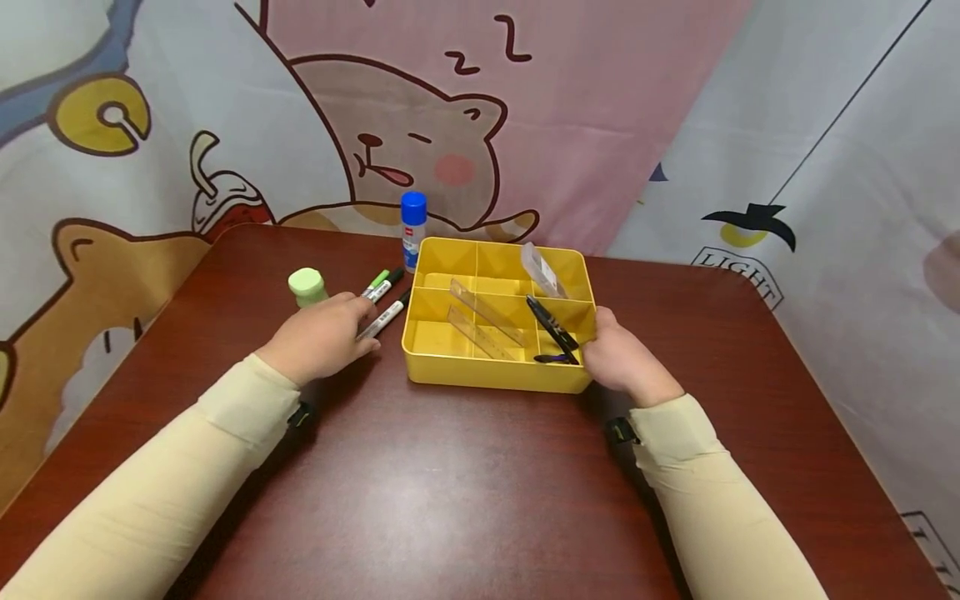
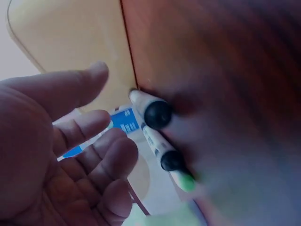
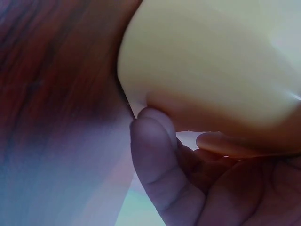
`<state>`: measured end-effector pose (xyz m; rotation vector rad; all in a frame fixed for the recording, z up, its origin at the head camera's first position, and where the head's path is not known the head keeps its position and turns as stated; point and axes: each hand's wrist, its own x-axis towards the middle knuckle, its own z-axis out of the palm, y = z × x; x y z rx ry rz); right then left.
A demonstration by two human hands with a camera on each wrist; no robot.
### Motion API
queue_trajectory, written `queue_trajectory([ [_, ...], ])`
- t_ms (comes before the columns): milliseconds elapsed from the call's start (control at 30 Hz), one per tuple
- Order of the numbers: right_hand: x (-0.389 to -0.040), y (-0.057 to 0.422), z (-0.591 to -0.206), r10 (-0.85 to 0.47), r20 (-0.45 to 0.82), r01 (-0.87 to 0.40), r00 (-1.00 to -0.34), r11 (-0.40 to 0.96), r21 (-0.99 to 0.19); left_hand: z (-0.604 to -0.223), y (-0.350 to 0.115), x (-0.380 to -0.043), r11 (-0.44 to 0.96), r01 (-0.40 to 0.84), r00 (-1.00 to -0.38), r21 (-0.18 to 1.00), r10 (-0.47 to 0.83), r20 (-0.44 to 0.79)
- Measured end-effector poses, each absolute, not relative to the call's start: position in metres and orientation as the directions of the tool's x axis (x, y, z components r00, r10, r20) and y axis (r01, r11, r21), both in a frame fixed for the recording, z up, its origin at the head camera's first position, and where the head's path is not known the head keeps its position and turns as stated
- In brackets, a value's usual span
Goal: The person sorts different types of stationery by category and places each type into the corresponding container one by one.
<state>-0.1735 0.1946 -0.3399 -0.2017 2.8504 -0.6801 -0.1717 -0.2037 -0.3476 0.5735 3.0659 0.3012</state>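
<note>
The left hand (image 1: 318, 335) hovers palm toward the markers on the left side of the table (image 1: 450, 483), its fingers loosely bent and the thumb apart from them; a white marker (image 1: 386, 320) with a black end lies just beside it, and two more markers (image 1: 384, 287), one tipped green, lie slightly farther off, all to the left of the yellow tray (image 1: 495, 377). The right hand (image 1: 621, 357) touches the tray's right wall with bent fingers, though I cannot tell whether it pinches that wall or only presses it. Inside, two clear rulers (image 1: 480, 333) slant in the near row, black pens (image 1: 552, 323) lean at near right, and a clear case (image 1: 543, 271) tilts at far right. A blue-capped glue stick (image 1: 413, 233) stands upright by the far left corner, and a light green jar (image 1: 307, 287) sits just beyond the left hand
</note>
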Motion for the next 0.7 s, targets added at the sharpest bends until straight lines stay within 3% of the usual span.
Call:
queue_trajectory([
  [333, -0.172, 0.196, -0.342, -0.188, -0.139, -0.103, -0.972, 0.876, -0.471, -0.347, -0.185, -0.195, 0.904, 0.403, -0.910, 0.142, 0.413, -0.044],
  [700, -0.172, 0.195, -0.342, -0.175, -0.143, -0.087, -0.974, 0.874, -0.478, -0.354, -0.170, -0.223, 0.924, 0.357, -0.913, 0.139, 0.377, -0.158],
])
